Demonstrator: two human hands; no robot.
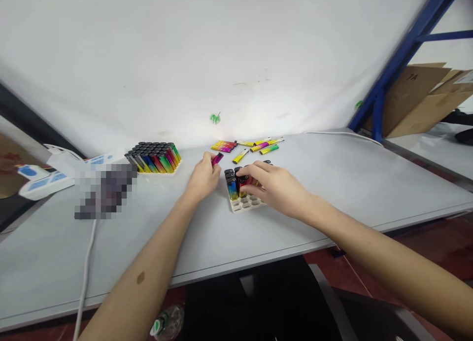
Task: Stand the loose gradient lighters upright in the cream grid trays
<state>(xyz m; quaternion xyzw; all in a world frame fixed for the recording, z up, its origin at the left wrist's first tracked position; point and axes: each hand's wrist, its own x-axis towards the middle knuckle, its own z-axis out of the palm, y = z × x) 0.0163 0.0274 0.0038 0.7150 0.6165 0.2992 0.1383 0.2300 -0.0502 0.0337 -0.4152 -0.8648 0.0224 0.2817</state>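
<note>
My left hand (203, 177) is closed on a magenta lighter (217, 158) with a dark end, held a little above the table. Over a pale tray with rows of holes (239, 207), my right hand (275, 186) pinches a red lighter (243, 182) that stands among others. Next to it in the tray stands a blue lighter (232, 190), black top up. The front holes hold nothing, and my right hand hides part of the tray's far side. Loose lighters lie behind, among them a yellow one (241, 156).
A second full tray of lighters (155, 158) stands at left. Beyond it are a white power strip (48, 184), a white cable (87, 262) and a blurred dark object (107, 190). The wall (236, 60) borders the table's back; cardboard boxes (421, 97) stand at right.
</note>
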